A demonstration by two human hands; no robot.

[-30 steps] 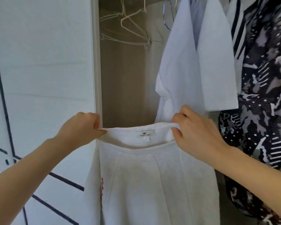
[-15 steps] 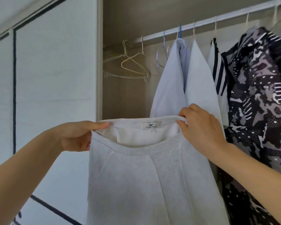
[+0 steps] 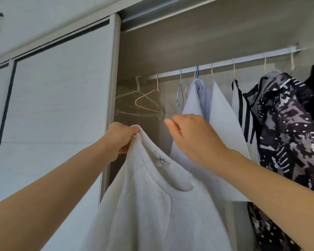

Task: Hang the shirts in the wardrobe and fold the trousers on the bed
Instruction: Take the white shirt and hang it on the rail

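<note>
Plainly, the white sweatshirt point(image 3: 152, 205) droops below the rail point(image 3: 225, 63), a soft, thick knit that likely sags wherever unsupported, so the ribbed neckline point(image 3: 147, 145) or shoulders look the best hold. The left hand point(image 3: 119, 138) pinches that neckline under the rail; the right hand point(image 3: 190, 136), fingers relaxed and holding nothing, hovers just below the empty wire hangers point(image 3: 145, 104) at the rail's left end.

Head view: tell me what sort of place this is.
Probably a home wardrobe with a sliding door: its rail carries empty wire hangers and hung shirts.
</note>
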